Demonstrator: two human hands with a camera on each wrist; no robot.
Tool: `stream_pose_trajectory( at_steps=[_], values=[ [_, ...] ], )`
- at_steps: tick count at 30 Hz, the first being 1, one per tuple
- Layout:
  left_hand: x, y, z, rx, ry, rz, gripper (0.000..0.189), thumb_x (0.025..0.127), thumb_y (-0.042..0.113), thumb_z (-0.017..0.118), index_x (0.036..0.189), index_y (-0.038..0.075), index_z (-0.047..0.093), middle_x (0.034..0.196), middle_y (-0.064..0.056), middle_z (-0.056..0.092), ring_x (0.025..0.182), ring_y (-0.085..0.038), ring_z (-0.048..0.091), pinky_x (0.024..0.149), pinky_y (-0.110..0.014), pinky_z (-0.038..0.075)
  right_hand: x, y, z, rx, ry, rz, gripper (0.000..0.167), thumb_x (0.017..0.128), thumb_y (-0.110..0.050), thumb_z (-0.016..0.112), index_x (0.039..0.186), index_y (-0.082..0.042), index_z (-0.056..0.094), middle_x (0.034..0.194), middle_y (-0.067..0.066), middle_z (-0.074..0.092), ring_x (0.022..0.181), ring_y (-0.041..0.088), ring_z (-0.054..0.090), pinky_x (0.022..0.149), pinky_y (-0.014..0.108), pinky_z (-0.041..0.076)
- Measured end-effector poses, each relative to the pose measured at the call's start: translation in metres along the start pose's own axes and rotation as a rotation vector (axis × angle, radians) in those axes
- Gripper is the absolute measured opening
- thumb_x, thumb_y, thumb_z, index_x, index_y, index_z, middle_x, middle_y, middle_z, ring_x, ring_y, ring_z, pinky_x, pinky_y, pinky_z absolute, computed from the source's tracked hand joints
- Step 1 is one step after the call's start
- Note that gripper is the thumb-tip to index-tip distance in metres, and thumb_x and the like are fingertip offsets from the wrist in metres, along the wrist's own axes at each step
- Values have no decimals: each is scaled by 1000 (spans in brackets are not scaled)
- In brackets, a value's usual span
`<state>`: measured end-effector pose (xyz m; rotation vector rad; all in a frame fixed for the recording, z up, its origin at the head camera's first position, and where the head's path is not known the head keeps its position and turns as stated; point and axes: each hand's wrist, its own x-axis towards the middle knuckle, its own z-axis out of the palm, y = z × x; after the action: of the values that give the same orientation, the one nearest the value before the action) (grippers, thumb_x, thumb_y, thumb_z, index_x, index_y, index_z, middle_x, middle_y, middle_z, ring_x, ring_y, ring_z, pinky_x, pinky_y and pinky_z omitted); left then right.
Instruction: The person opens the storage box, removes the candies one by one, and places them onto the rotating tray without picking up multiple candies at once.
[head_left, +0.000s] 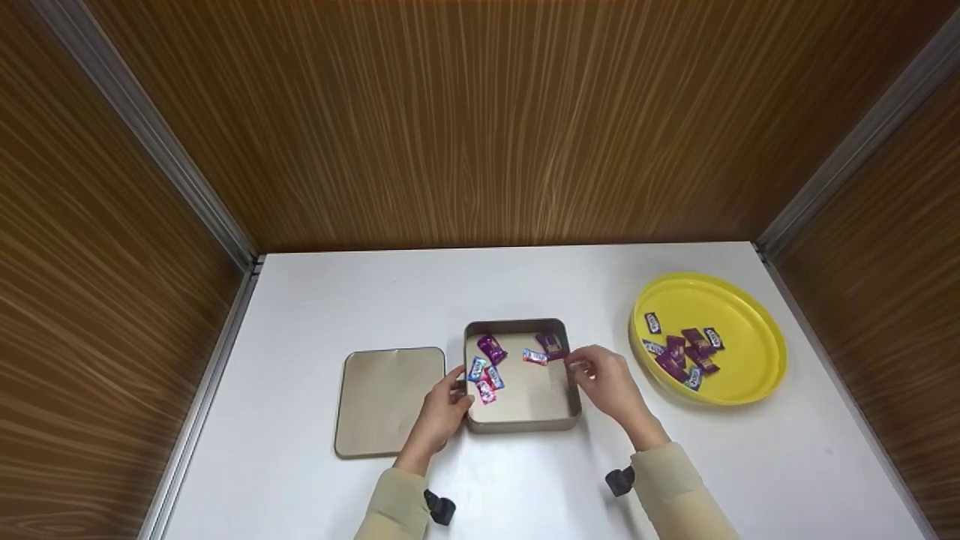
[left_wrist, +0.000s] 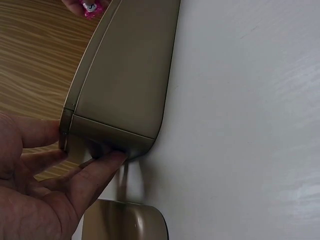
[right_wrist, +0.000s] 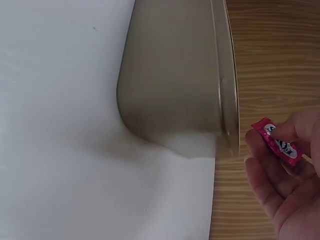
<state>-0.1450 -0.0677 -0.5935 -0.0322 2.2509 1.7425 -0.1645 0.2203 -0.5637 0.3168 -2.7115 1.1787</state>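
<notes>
An open gold tin box (head_left: 523, 425) stands on the white table with several wrapped candies inside. Two purple-wrapped candies lie toward its back, one of them a purple candy (head_left: 491, 349) at left; a pink candy (head_left: 487, 391) and small blue candies (head_left: 476, 369) lie on the left. My left hand (head_left: 441, 412) holds the tin's left side, its thumb (left_wrist: 97, 172) against the wall and fingers at the rim. Just beyond the right rim, my right hand (head_left: 611, 382) pinches a small pink-wrapped candy (right_wrist: 277, 142) between thumb and fingers.
A flat gold lid (head_left: 386, 405) lies left of the tin, partly behind my left hand. At the right stands a round yellow tray (head_left: 750, 337) with several purple and blue candies in its left half. Wood-grain panels (head_left: 480, 127) enclose the table at the back and sides.
</notes>
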Motion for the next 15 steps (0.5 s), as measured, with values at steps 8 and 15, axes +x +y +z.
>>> stream_pose_trajectory(
  at_steps=[8, 15],
  values=[
    [0, -1, 0, 21, -2, -11, 56, 97, -1, 53, 150, 0, 35, 132, -25, 51, 113, -32, 58, 87, -35, 53, -4, 18, -22, 64, 141, 51, 21, 80, 16, 65, 95, 2, 67, 90, 10, 70, 80, 23, 68, 70, 27, 55],
    [1, -2, 0, 21, -5, -18, 56, 97, -1, 53, 150, 0, 34, 132, -25, 51, 114, -33, 57, 89, -37, 52, -5, 45, -47, 26, 274, 141, 14, 83, 8, 70, 96, 4, 69, 93, 16, 70, 82, 28, 68, 69, 9, 47]
  ],
)
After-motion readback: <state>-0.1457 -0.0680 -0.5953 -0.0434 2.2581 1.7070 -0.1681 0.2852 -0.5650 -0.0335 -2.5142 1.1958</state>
